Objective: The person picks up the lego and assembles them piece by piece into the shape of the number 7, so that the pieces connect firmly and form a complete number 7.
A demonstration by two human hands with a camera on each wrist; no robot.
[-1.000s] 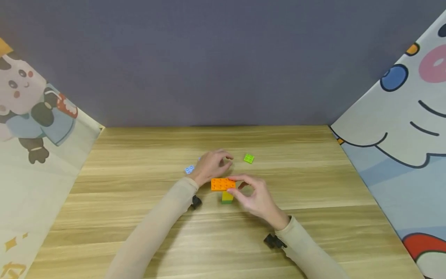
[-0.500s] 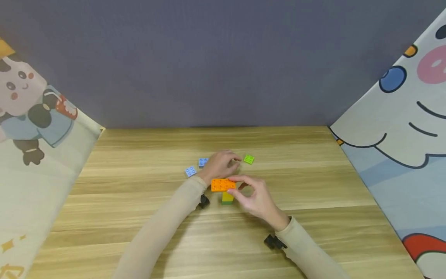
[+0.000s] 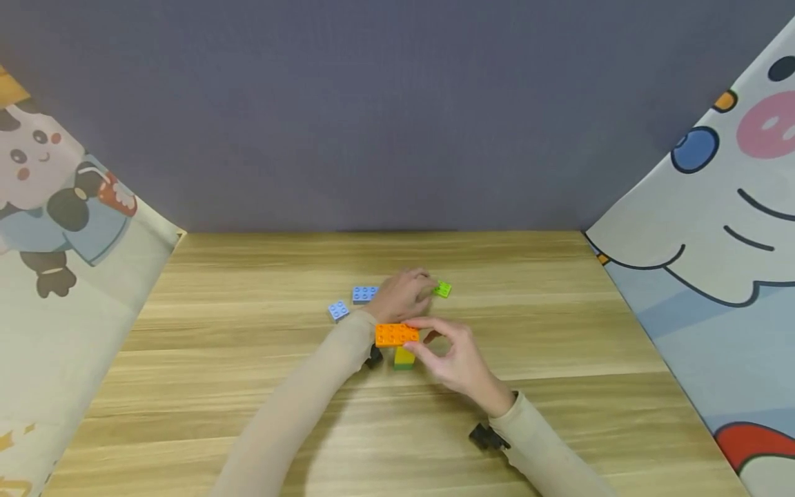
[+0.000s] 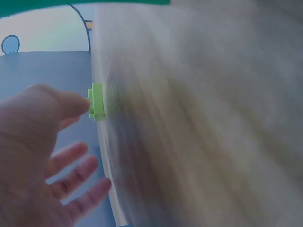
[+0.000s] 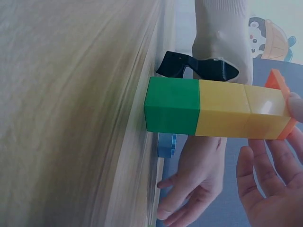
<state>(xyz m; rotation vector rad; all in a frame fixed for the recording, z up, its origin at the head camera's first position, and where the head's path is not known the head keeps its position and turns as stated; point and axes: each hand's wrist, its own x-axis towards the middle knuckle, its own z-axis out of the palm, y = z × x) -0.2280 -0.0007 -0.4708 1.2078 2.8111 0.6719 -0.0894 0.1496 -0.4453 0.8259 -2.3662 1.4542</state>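
Orange plate (image 3: 397, 334) already set on stacked column (image 5: 218, 112), pinched by right hand (image 3: 456, 359); green tile (image 3: 442, 289) only reached, left hand (image 3: 402, 295) open.

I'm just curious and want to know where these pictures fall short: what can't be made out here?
- Left hand and green brick: head view too small, left wrist view blurred, so contact is unclear.
- Tower under the orange plate: mostly covered in the head view; the right wrist view shows green and yellow blocks.
- Right hand: cut off by the right wrist view's edge, so its grip is partly unseen.
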